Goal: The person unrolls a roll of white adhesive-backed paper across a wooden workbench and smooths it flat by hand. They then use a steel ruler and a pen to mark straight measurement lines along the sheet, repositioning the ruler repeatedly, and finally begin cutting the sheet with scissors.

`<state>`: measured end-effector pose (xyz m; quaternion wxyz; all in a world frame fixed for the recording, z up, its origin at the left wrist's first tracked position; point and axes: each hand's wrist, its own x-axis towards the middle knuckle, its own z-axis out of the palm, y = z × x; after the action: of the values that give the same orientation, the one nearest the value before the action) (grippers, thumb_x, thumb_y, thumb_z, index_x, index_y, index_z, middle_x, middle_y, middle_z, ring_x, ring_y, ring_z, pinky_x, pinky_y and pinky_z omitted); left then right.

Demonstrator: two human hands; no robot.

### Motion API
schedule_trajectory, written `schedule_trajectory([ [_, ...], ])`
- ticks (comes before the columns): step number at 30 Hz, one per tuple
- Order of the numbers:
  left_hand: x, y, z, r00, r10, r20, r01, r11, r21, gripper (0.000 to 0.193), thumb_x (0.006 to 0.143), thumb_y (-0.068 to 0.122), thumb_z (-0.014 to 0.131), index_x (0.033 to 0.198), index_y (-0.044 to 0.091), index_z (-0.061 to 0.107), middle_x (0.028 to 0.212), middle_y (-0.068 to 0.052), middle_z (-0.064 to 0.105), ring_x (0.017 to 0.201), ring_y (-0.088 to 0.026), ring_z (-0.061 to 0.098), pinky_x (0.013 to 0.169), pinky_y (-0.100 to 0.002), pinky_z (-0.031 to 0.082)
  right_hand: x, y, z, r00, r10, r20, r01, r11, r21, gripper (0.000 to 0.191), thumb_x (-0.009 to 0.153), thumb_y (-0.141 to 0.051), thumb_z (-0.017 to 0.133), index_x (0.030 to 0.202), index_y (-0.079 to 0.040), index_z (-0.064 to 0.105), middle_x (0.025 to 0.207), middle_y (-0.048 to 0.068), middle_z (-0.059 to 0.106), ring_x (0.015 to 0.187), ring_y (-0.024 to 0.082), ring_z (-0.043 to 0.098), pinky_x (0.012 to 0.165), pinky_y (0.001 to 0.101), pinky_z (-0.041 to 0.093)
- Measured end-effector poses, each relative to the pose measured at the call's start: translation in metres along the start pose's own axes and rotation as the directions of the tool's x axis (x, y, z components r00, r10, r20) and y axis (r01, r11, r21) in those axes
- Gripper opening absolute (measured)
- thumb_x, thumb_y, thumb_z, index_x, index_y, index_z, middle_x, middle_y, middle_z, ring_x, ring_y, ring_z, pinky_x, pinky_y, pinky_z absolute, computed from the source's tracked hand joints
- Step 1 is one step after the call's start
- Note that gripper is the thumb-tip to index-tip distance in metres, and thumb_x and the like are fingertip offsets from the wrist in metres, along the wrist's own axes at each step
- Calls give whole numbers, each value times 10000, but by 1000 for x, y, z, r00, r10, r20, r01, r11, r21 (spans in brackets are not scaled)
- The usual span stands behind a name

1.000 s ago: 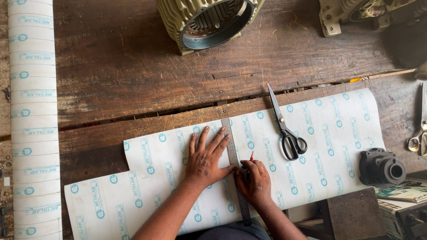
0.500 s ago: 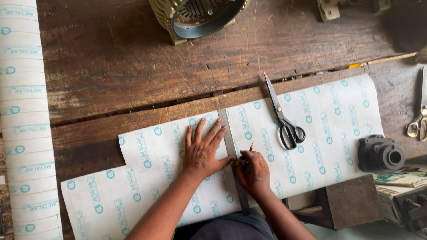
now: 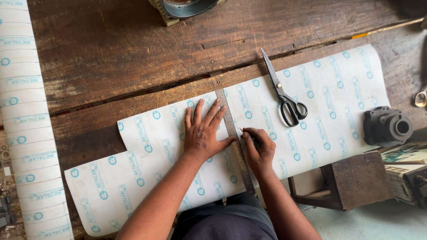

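A left hand (image 3: pixel 203 133), fingers spread flat, pins a steel ruler (image 3: pixel 233 135) across a printed insulation sheet (image 3: pixel 284 111) on the wooden bench (image 3: pixel 115 58) as the right hand (image 3: pixel 259 149), curled around a barely visible marker, apparently rules a line, a stroke needing a steady ruler.

Your bench (image 3: pixel 111 58) — worn dark planks — carries a printed white sheet (image 3: pixel 320 111), a second printed strip (image 3: pixel 24 133) at left, a grey metal housing (image 3: pixel 187 8).

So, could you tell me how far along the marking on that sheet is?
Done: a notch is already cut from the printed sheet's upper left edge. In hand: the left hand presses the sheet beside the steel ruler; the right hand holds a marker against it. Left: the scissors lie unused.
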<state>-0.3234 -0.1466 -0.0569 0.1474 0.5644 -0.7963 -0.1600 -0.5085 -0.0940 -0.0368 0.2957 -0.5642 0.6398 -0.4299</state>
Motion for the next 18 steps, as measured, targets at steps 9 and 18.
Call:
schedule_trajectory([
  [9,0,1,-3,1000,-7,7,7,1000,-10,974,685,717,785,1492,242,518,1628,11,378,1500,-382,284,1207,-683,140,4,1,11,994,-107,0,105,982,-155,126,854,-30,734,969,-25,682,868,116,702,781,231,705,720,340,560],
  [18,0,-1,2,1000,-7,28,7,1000,-3,992,691,727,783,1509,255,478,1639,18,343,1505,-384,263,1212,-689,126,4,6,16,980,-195,28,196,959,-206,133,847,-7,734,955,-29,659,856,105,694,799,233,680,708,350,552],
])
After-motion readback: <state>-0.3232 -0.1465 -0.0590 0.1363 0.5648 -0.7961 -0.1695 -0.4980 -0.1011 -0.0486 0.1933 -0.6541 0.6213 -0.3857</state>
